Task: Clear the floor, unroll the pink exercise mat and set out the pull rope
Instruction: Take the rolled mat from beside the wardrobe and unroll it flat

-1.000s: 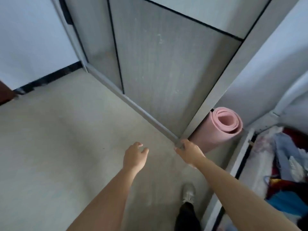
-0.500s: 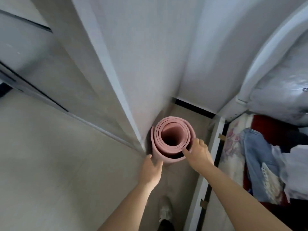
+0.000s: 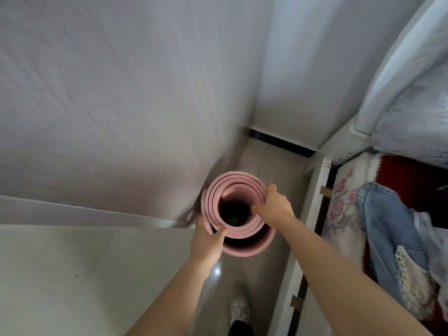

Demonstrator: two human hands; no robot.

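Now our hands have closed on the mat [image 3: 244,249], upright at centre frame beside the wardrobe [image 3: 121,105]: left hand [image 3: 208,241] clasps its lower-left rim, right hand [image 3: 274,204] pinches the right rim. Ready to lift, we judge.

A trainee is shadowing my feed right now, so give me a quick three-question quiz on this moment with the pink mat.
1. True or false: the mat is already unrolled and lying flat.
2. How many of the left grip and right grip hold the mat? A none, B one, C both.
3. Fill in: the white bed frame stands on the mat's ___ side.
Key: 1 false; 2 C; 3 right.
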